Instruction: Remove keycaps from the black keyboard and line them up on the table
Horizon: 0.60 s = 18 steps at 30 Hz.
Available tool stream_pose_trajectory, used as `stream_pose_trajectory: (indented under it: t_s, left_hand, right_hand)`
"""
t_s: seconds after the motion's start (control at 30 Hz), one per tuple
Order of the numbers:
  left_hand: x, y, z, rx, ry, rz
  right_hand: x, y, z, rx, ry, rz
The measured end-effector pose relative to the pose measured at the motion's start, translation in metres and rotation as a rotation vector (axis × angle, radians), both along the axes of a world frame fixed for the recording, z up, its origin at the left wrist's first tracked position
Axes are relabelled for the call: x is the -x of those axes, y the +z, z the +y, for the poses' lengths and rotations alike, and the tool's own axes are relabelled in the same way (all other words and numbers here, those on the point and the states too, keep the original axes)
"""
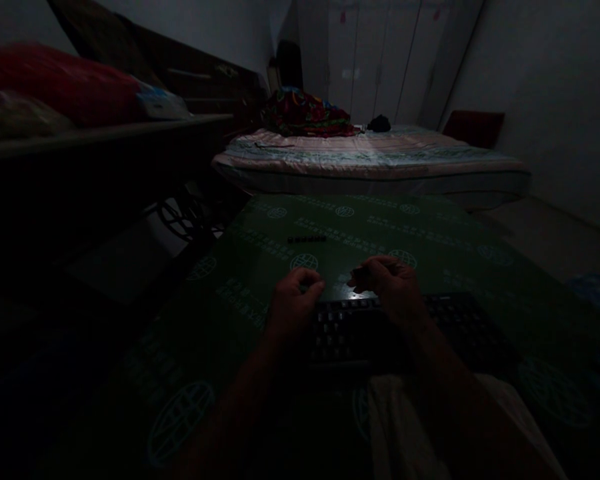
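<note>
A black keyboard (473,327) lies on the green table, its left and right key blocks showing past my arms. My right hand (390,283) is raised over its back edge, fingers pinched round a small dark piece (362,274) that may be a keycap; the dim light hides its shape. Just left of the keyboard's upper corner is my left hand (297,297), its fingers curled and the thumb near the index finger. Whatever it may hold cannot be made out. Beyond both hands, several small black keycaps (307,239) stand in a short row.
The green table (250,267) carries a printed globe pattern. A pale cloth (400,420) lies at the near edge below the keyboard. Behind the table is a bed (380,160) with a bundled blanket (310,113). A shelf (200,122) with a red bag (65,80) is at left.
</note>
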<state>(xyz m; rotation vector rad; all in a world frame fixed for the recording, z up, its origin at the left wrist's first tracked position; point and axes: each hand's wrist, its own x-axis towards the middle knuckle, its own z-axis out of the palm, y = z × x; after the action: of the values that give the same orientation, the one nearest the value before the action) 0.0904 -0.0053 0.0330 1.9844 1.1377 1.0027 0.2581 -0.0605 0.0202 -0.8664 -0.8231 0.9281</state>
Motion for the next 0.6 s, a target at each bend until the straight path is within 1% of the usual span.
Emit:
stream_pose_trajectory:
  t_s: [0.17, 0.27, 0.33, 0.47, 0.53, 0.6]
  left_hand:
    - [-0.002, 0.004, -0.002, 0.265, 0.004, -0.251]
    - [-0.003, 0.008, -0.004, 0.318, 0.012, -0.308]
    - [-0.002, 0.01, -0.004, 0.29, 0.046, -0.296]
    - [0.001, 0.011, -0.002, 0.148, 0.119, -0.269]
    - [0.003, 0.011, -0.001, 0.08, 0.159, -0.248]
    - [0.004, 0.01, 0.0, 0.019, 0.182, -0.216]
  right_hand:
    - [0.003, 0.002, -0.001, -0.001, 0.029, 0.027]
    - [0.003, 0.002, -0.001, 0.01, 0.067, 0.022]
    - [0.0, 0.002, -0.002, 0.019, 0.116, 0.006]
    - [-0.008, 0.003, -0.006, 0.048, 0.248, -0.042]
    - [-0.011, 0.004, -0.007, 0.088, 0.268, -0.111]
    - [-0.012, 0.005, -0.009, 0.145, 0.26, -0.198]
